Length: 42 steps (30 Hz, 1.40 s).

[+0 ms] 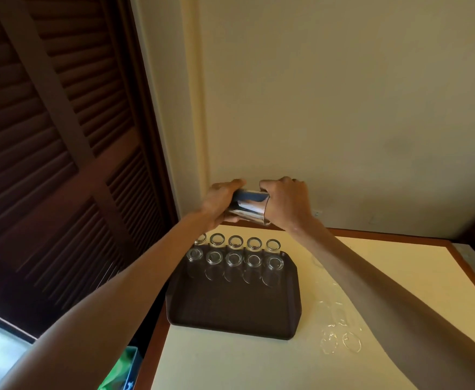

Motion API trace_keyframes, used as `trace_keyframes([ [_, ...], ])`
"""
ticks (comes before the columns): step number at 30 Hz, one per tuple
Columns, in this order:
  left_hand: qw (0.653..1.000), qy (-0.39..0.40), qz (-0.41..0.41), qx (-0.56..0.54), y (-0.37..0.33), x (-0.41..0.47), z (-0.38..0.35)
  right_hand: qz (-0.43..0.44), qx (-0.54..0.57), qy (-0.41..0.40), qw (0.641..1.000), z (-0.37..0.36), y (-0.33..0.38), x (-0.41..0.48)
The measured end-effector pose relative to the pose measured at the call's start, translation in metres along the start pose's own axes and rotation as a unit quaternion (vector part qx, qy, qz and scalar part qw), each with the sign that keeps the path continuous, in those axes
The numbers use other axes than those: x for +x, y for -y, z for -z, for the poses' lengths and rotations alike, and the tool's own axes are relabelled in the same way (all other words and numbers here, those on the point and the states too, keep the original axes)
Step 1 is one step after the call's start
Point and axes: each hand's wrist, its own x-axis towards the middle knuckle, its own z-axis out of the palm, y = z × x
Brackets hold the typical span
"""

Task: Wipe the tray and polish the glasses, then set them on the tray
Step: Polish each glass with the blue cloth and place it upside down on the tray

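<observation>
dark louvered door (pixel 47 136) on the left, then left hand (pixel 222 201) and right hand (pixel 287 201) with fingers (pixel 270 183) curled round one glass (pixel 249 205) by the cream wall (pixel 343 94), above the brown tray (pixel 230 311) holding two rows of glasses (pixel 233 260) on the cream table (pixel 413 277), more loose glasses (pixel 340 333) just right of it

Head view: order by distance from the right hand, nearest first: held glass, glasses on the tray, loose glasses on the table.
1. held glass, touching the right hand
2. glasses on the tray, below, far end
3. loose glasses, lying at the near right
</observation>
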Motion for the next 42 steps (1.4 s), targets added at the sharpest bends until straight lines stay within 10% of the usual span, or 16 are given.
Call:
trace_keyframes([
  [2, 0.997, -0.026, -0.071, 0.033, 0.000, 0.000, 0.000, -0.107, 0.133, 0.067, 0.983, -0.012, 0.000, -0.002],
  [5, 0.977, -0.071, -0.189, 0.064, 0.003, -0.002, 0.003, -0.297, 0.424, 0.256, 0.816, -0.013, 0.014, -0.005],
  [7, 0.972, -0.067, -0.216, 0.067, 0.007, -0.005, 0.004, -0.301, 0.471, 0.300, 0.773, -0.004, 0.020, -0.007],
  [11, 0.996, 0.027, -0.084, -0.030, 0.005, -0.007, 0.007, -0.149, 0.143, 0.182, 0.961, 0.018, 0.015, -0.011],
  [14, 0.998, 0.025, -0.011, -0.052, 0.002, -0.008, 0.001, -0.010, -0.019, 0.031, 0.999, 0.024, 0.016, -0.011],
  [19, 0.985, -0.067, -0.148, 0.066, 0.007, -0.001, -0.002, -0.141, 0.179, 0.099, 0.969, 0.000, 0.008, -0.014],
  [23, 0.952, -0.094, -0.269, 0.112, 0.004, -0.010, -0.003, -0.346, 0.542, 0.318, 0.697, 0.015, 0.027, -0.021],
  [24, 0.955, -0.077, -0.265, 0.108, 0.004, -0.010, -0.002, -0.334, 0.530, 0.315, 0.713, 0.016, 0.026, -0.021],
  [27, 0.993, 0.012, -0.115, -0.004, 0.000, -0.013, 0.002, -0.210, 0.242, 0.212, 0.923, 0.014, 0.014, -0.016],
  [30, 0.997, 0.047, 0.034, -0.048, -0.005, -0.014, -0.001, -0.055, -0.004, 0.072, 0.996, 0.019, 0.010, -0.015],
  [35, 0.996, -0.023, -0.069, 0.051, 0.003, -0.005, 0.000, -0.140, 0.164, 0.073, 0.974, -0.022, 0.003, -0.021],
  [40, 0.978, -0.014, -0.193, 0.081, 0.010, -0.006, 0.006, -0.327, 0.540, 0.281, 0.723, -0.019, 0.022, -0.026],
  [42, 0.986, 0.006, -0.162, 0.048, 0.014, -0.005, 0.007, -0.318, 0.457, 0.247, 0.793, -0.034, 0.018, -0.029],
])
